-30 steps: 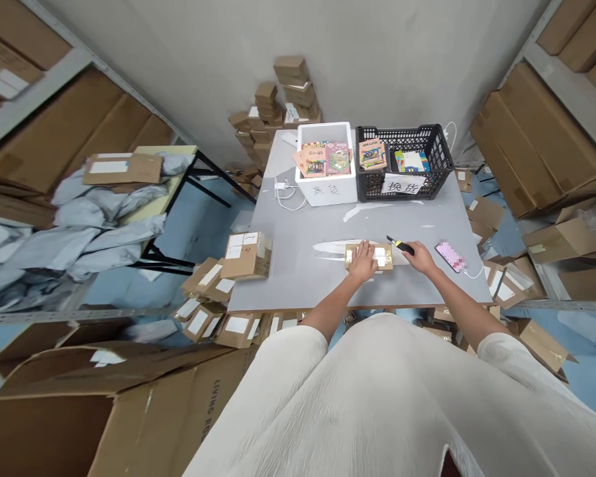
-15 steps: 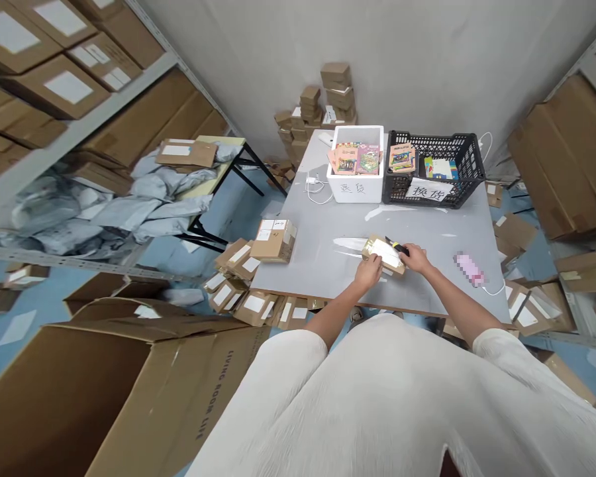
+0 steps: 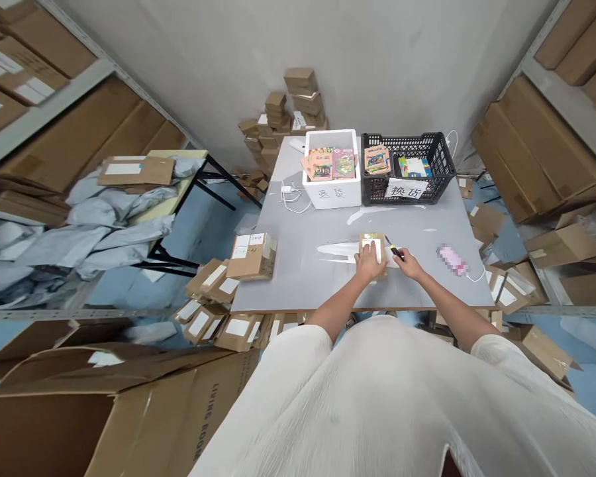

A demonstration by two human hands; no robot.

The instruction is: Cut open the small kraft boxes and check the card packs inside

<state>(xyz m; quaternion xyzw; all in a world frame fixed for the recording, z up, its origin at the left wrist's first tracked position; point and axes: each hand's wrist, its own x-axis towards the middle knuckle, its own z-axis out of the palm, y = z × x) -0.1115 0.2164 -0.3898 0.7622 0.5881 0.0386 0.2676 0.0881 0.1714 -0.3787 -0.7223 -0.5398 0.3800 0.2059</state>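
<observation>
Knife at the edge of a taped box

On the table (image 3: 298, 285), the box (image 3: 378, 244) sits near the middle of the near side. The left hand (image 3: 370, 261) lies over its near part, fingers across the label; whether it also grips the sides, I cannot tell. The right hand (image 3: 408, 263) grasps the knife (image 3: 394, 250), its blade pointing far and left, close by the box's right edge; contact is unclear. Far back stand a white bin (image 3: 335, 197) and a black crate (image 3: 436, 191).

The step looks like cutting tape. The next move seems to call for a steady box, a shallow blade and left fingers clear of its path.
</observation>
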